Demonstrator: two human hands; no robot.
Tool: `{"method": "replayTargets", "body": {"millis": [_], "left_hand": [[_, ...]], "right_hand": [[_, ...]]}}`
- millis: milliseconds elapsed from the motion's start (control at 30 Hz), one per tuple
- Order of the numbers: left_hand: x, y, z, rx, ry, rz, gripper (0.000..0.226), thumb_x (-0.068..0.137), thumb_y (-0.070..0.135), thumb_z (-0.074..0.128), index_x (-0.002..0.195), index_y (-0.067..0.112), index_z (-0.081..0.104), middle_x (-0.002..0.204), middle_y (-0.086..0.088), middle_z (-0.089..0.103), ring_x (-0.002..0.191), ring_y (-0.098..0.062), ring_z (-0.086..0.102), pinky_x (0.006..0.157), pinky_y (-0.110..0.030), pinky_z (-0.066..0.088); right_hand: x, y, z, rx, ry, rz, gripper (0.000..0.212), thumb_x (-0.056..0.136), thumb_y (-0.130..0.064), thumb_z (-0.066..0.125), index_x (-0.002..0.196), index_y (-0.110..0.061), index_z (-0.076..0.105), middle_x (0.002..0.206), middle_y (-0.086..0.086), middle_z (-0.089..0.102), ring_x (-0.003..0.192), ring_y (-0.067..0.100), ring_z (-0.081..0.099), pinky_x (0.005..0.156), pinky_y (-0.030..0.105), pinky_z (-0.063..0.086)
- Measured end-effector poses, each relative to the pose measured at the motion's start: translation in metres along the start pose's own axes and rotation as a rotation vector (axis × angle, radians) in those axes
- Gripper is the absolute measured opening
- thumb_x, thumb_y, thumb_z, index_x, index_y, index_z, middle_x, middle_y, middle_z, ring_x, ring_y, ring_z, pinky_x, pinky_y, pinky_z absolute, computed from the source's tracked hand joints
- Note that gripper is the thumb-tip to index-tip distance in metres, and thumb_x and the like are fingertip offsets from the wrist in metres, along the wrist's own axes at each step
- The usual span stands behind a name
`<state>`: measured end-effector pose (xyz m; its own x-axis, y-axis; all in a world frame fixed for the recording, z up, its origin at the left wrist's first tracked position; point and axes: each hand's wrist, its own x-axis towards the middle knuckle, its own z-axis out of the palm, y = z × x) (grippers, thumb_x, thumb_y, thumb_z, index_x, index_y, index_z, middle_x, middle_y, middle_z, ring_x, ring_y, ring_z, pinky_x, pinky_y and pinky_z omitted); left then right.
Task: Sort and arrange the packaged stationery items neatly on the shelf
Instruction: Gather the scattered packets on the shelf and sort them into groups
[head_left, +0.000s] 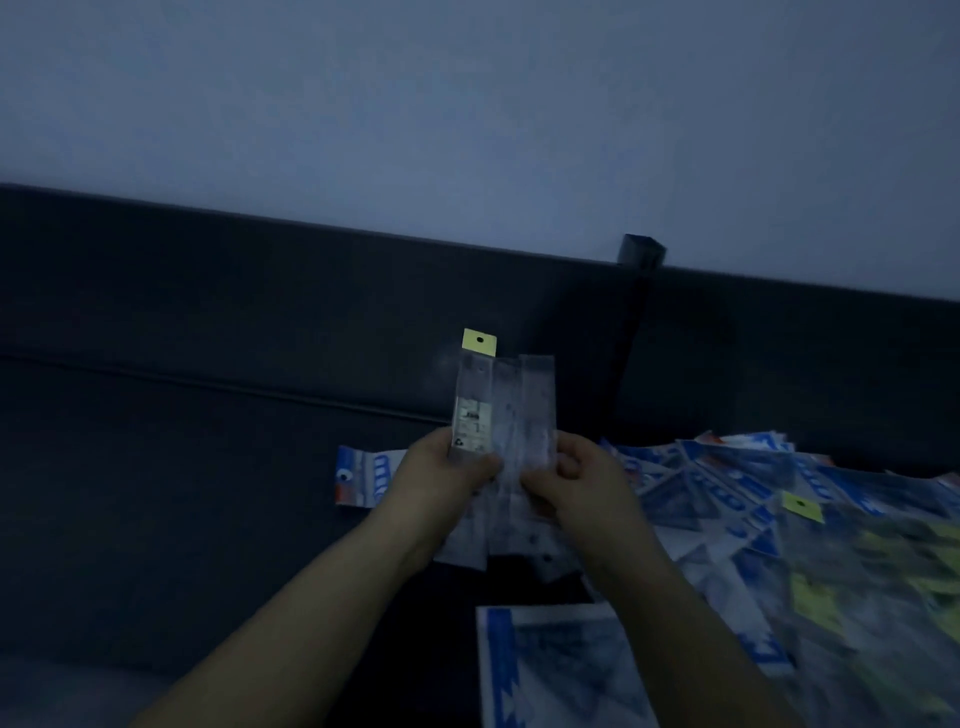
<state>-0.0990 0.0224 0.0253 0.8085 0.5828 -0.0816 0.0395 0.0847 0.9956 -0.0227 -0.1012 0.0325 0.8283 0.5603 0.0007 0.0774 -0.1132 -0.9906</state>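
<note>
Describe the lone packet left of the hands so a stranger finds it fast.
Find the dark shelf under the pale wall. Left of the left hand, which grips clear packets, lies a blue-and-white packet with a red edge. It lies alone; the heap sits right.

1. The left hand (441, 480) and left forearm (291, 613) are bare, uncovered right to the near frame edge.
2. The right hand (579, 486) and right forearm (691, 623) are bare too; dim light hides finer detail.
</note>
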Motion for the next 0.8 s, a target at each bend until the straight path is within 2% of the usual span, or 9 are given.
{"method": "replayTargets", "body": {"millis": [100, 200, 400, 433, 533, 567, 633, 700, 800], "left_hand": [[-0.011, 0.002, -0.031, -0.017, 0.047, 0.015, 0.014, 0.089, 0.011, 0.065, 0.103, 0.013, 0.066, 0.097, -0.011, 0.073, 0.09, -0.029, 0.07, 0.082, -0.045, 0.058], [-0.025, 0.006, -0.066, -0.062, 0.082, 0.023, 0.018, 0.09, 0.01, 0.064, 0.108, 0.009, 0.064, 0.098, -0.012, 0.073, 0.09, -0.03, 0.071, 0.08, -0.046, 0.058], [-0.059, 0.014, -0.173, -0.044, 0.166, 0.059, 0.02, 0.09, 0.011, 0.064, 0.109, 0.006, 0.064, 0.097, -0.014, 0.073, 0.089, -0.031, 0.071, 0.079, -0.049, 0.058], [-0.066, 0.015, -0.196, -0.034, 0.186, 0.061, 0.02, 0.09, 0.011, 0.064, 0.108, 0.006, 0.064, 0.097, -0.015, 0.073, 0.088, -0.031, 0.071, 0.08, -0.05, 0.058], [-0.087, 0.02, -0.266, 0.005, 0.232, 0.055, 0.018, 0.091, 0.013, 0.063, 0.107, 0.006, 0.064, 0.097, -0.014, 0.073, 0.088, -0.03, 0.071, 0.079, -0.045, 0.059], [-0.094, 0.022, -0.289, 0.016, 0.247, 0.055, 0.017, 0.091, 0.013, 0.063, 0.106, 0.006, 0.064, 0.097, -0.014, 0.073, 0.087, -0.029, 0.071, 0.078, -0.043, 0.059], [-0.107, 0.026, -0.334, 0.034, 0.288, 0.051, 0.016, 0.092, 0.012, 0.062, 0.106, 0.006, 0.063, 0.097, -0.014, 0.073, 0.086, -0.028, 0.071, 0.075, -0.039, 0.06], [-0.119, 0.029, -0.375, 0.044, 0.328, 0.04, 0.017, 0.091, 0.011, 0.062, 0.107, 0.006, 0.063, 0.098, -0.014, 0.073, 0.088, -0.028, 0.071, 0.077, -0.04, 0.06], [-0.135, 0.034, -0.431, 0.082, 0.375, 0.023, 0.019, 0.09, 0.011, 0.063, 0.108, 0.005, 0.063, 0.099, -0.015, 0.072, 0.087, -0.029, 0.071, 0.074, -0.039, 0.06]], "right_hand": [[-0.003, -0.007, 0.029, 0.023, -0.046, 0.0, 0.026, 0.088, 0.001, 0.057, 0.106, -0.017, 0.06, 0.096, 0.004, 0.072, 0.083, 0.021, 0.07, 0.069, 0.033, 0.059], [-0.008, -0.017, 0.063, 0.011, -0.081, -0.041, 0.029, 0.085, 0.002, 0.059, 0.101, -0.021, 0.061, 0.097, 0.003, 0.072, 0.082, 0.018, 0.071, 0.065, 0.029, 0.057], [-0.03, -0.035, 0.171, -0.002, -0.139, -0.115, 0.037, 0.082, -0.001, 0.063, 0.107, -0.027, 0.057, 0.109, -0.002, 0.065, 0.095, 0.017, 0.066, 0.083, 0.04, 0.057], [-0.035, -0.038, 0.194, 0.001, -0.15, -0.128, 0.037, 0.082, -0.001, 0.064, 0.109, -0.026, 0.057, 0.109, -0.003, 0.064, 0.095, 0.015, 0.065, 0.082, 0.037, 0.057], [-0.052, -0.048, 0.265, 0.01, -0.191, -0.174, 0.034, 0.084, -0.001, 0.063, 0.104, -0.027, 0.054, 0.102, -0.015, 0.059, 0.09, 0.003, 0.06, 0.069, 0.017, 0.052], [-0.057, -0.051, 0.289, 0.014, -0.216, -0.185, 0.035, 0.084, 0.0, 0.063, 0.102, -0.027, 0.052, 0.101, -0.017, 0.058, 0.09, 0.003, 0.06, 0.068, 0.016, 0.051], [-0.066, -0.057, 0.335, 0.015, -0.264, -0.196, 0.031, 0.083, 0.001, 0.062, 0.108, -0.018, 0.056, 0.108, -0.01, 0.064, 0.092, 0.006, 0.064, 0.076, 0.028, 0.057], [-0.076, -0.063, 0.378, 0.028, -0.291, -0.186, 0.045, 0.084, -0.001, 0.064, 0.124, -0.018, 0.055, 0.119, -0.006, 0.062, 0.101, 0.011, 0.064, 0.085, 0.037, 0.057], [-0.087, -0.07, 0.435, 0.06, -0.325, -0.169, 0.054, 0.085, -0.004, 0.065, 0.133, -0.02, 0.047, 0.128, -0.007, 0.056, 0.109, 0.014, 0.06, 0.088, 0.042, 0.056]]}}
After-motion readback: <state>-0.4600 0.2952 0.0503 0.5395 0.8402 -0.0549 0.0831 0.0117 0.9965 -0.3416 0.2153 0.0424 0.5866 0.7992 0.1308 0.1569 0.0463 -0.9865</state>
